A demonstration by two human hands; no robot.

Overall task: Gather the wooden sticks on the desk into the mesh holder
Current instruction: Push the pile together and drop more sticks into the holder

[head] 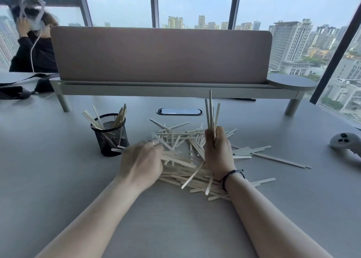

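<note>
While the right hand [217, 150] grips an upright bundle of sticks [212, 113], likely to drop in together, the left hand [143, 160] lies blurred on the pile [185, 160] mid-desk; its grasp is unclear. Left of it stands the mesh holder [110, 134], partly filled. Fingers hide the sticks beneath.

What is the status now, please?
Right hand shut on upright bundle of pale wooden sticks. Left hand on scattered stick pile, grip unclear. Black mesh holder partly filled. Path clear.
</note>
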